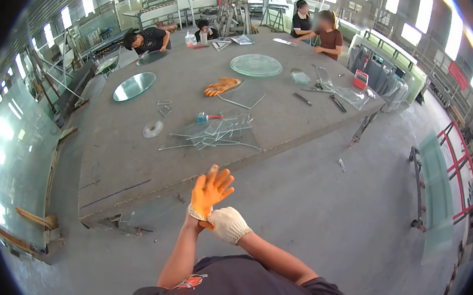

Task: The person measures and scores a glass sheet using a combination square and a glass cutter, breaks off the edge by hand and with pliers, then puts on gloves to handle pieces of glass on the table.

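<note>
My left hand (210,191) is raised in front of the table's near edge, palm showing, fingers spread, in a work glove with an orange coated palm. My right hand (230,225), in a matching glove with its cream knit back showing, closes around the left wrist and grips the cream knit cuff (195,212) of the left glove. Its fingertips are mostly hidden behind the wrist. Beyond both hands, a pile of broken glass strips (215,132) lies on the grey table (131,167). More orange gloves (222,86) rest farther back beside a glass offcut (245,97).
Round glass discs (256,65) and an oval pane (134,86) lie on the table. Pliers (338,103) and a red box (361,78) are at its right. Several people work around the far side, one in a brown shirt (330,41). Glass sheets (436,194) stand at right.
</note>
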{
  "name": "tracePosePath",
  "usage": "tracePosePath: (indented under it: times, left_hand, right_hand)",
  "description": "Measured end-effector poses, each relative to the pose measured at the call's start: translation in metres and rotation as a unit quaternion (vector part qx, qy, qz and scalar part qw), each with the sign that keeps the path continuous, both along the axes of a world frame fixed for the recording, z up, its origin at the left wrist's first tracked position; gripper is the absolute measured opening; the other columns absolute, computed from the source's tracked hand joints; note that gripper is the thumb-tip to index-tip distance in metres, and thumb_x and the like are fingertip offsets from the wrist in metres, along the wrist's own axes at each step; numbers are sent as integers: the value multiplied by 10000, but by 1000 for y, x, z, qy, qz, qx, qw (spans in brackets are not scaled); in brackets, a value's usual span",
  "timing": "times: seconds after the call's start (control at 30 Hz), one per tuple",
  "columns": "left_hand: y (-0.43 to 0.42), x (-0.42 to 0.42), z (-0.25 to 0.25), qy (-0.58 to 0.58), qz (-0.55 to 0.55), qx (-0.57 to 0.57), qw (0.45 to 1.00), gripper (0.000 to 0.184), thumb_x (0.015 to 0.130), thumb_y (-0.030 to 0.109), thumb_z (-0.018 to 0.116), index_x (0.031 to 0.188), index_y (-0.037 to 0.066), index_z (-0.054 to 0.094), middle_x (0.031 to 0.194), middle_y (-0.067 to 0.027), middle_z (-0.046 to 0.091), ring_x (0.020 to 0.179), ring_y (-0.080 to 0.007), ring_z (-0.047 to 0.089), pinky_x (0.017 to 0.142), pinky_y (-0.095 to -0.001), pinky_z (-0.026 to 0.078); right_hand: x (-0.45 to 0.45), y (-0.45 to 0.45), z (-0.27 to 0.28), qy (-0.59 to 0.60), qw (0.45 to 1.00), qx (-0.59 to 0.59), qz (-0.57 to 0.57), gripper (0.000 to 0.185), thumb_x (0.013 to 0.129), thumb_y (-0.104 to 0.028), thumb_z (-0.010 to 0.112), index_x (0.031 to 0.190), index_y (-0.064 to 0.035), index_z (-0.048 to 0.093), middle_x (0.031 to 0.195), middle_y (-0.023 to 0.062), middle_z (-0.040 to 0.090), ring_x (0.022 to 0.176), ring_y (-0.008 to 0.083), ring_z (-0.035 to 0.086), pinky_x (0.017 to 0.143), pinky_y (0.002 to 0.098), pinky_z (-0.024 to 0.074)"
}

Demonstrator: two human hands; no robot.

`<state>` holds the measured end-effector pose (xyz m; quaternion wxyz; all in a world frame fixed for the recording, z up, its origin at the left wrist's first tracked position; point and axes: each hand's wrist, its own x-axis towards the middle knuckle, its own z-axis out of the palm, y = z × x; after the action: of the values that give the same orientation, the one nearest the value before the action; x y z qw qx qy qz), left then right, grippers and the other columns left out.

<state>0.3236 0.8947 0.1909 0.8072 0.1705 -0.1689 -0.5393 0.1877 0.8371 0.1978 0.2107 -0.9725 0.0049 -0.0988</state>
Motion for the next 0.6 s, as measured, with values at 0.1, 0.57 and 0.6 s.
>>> tracePosePath:
  times: [0.1,0.57,0.6]
  left_hand:
    - [-28,-12,-11,-12,-14,10,1000,578,1085,433,411,1567,114,401,1587,-101,436,1453,-290,418,1226,-461,303]
    - [-170,47,70,-186,-13,-82,979,646,1103,473,337,1579,35,323,1581,-134,426,1465,-310,395,1239,-495,273]
    - [-169,61,84,-175,-12,-83,981,652,1102,481,332,1579,36,324,1585,-133,425,1468,-312,393,1239,-500,271]
  right_hand:
    - [-16,-23,1,1,999,40,-32,440,1006,-410,522,776,-80,701,735,154,701,648,367,670,605,485,512]
    - [55,-148,78,13,1000,17,-22,496,1005,-411,553,664,-70,670,669,159,655,615,373,640,604,487,495]
    - [71,-154,83,-6,1000,20,3,484,999,-405,563,663,-72,669,672,161,654,622,373,641,615,488,499]
